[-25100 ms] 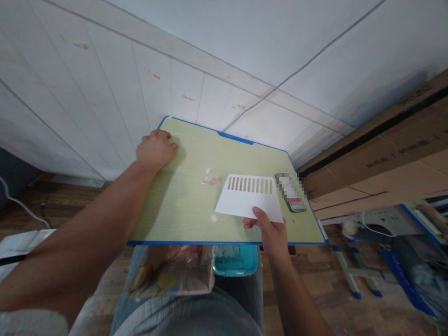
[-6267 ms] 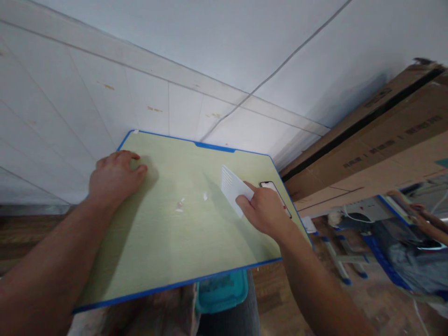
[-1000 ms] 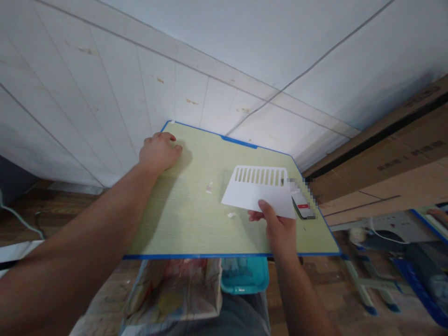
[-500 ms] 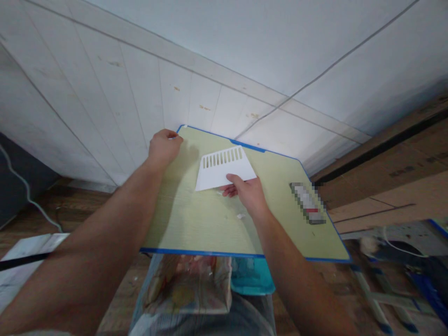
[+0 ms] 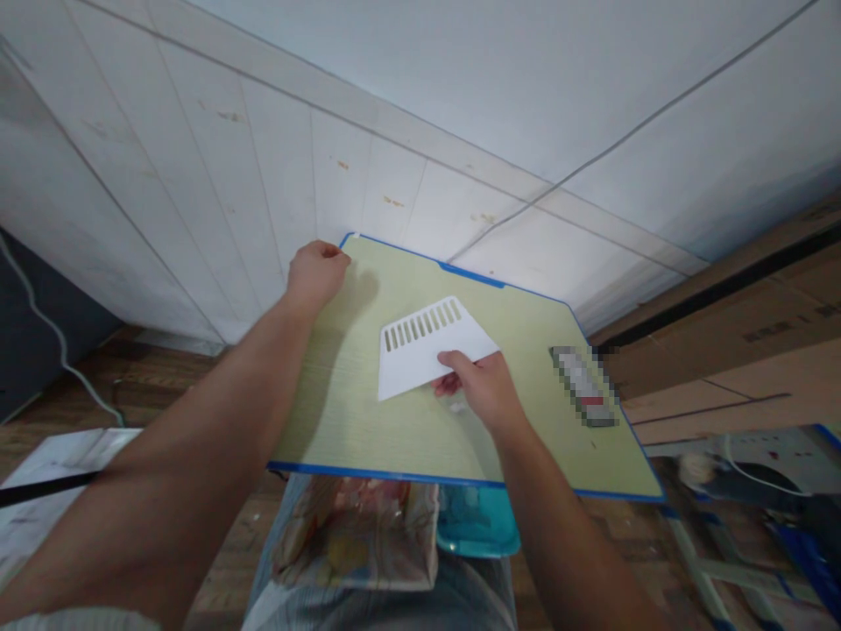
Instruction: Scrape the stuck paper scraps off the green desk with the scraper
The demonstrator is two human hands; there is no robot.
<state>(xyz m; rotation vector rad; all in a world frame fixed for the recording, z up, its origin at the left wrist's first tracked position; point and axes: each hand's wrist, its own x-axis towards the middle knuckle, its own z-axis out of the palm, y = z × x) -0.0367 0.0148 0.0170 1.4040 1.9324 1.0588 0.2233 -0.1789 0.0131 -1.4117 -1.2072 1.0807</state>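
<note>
A white plastic scraper (image 5: 420, 350) with a row of slots along one edge is in my right hand (image 5: 483, 381), thumb on top and fingers curled beneath. The scraper is over the middle of a pale yellow-green board (image 5: 368, 438) with blue edging; whether it touches the surface I cannot tell. My left hand (image 5: 319, 272) is at the board's far left corner, its fingers pinched together near the edge. What lies between those fingers is too small to make out. A small whitish scrap (image 5: 458, 405) shows on the board beside my right hand.
A blurred-out flat package (image 5: 584, 386) lies on the board's right side. White wall panelling (image 5: 276, 158) rises behind. Cardboard boxes (image 5: 736, 350) stand at right. Below the near edge are a bag (image 5: 355, 552) and a turquoise plastic container (image 5: 479, 526).
My right hand has drawn the scraper towards me and slightly right, turning it a little. My left hand stays pinched at the corner. The view has shifted slightly.
</note>
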